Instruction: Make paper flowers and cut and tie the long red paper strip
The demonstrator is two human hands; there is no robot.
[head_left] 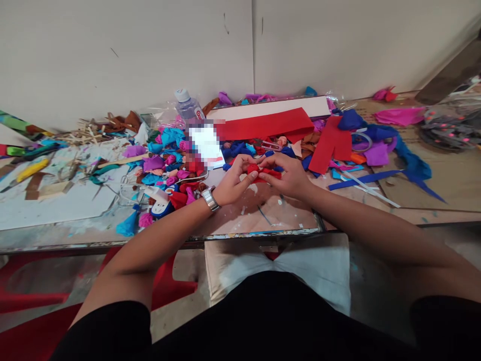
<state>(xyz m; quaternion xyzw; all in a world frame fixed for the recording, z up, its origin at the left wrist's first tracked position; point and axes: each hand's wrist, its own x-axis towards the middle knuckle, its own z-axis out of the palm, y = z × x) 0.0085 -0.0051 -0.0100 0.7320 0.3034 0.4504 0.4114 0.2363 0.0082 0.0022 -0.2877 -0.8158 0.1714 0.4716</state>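
Between my two hands is a piece of red crepe paper [271, 173], gathered and bunched at its left end. My left hand [239, 181], with a metal watch at the wrist, pinches that bunched end between thumb and fingers. On the other side my right hand [287, 175] grips the loose part, its thumb below and fingers curled over. Both hands are just above the table's near edge. Behind them lie red paper strips [263, 125] and a folded red strip [330, 145]. Scissors with a pinkish handle [271, 145] lie partly among the scraps.
A plastic bottle [189, 108] stands behind a lit, blurred-out screen [206, 145]. Rolled paper flowers [165, 165] pile up at left, beside a white and blue power socket [161, 204]. A yellow-handled cutter [32, 170] lies far left; blue crepe strips [411, 160] and cardboard [451, 185] are right.
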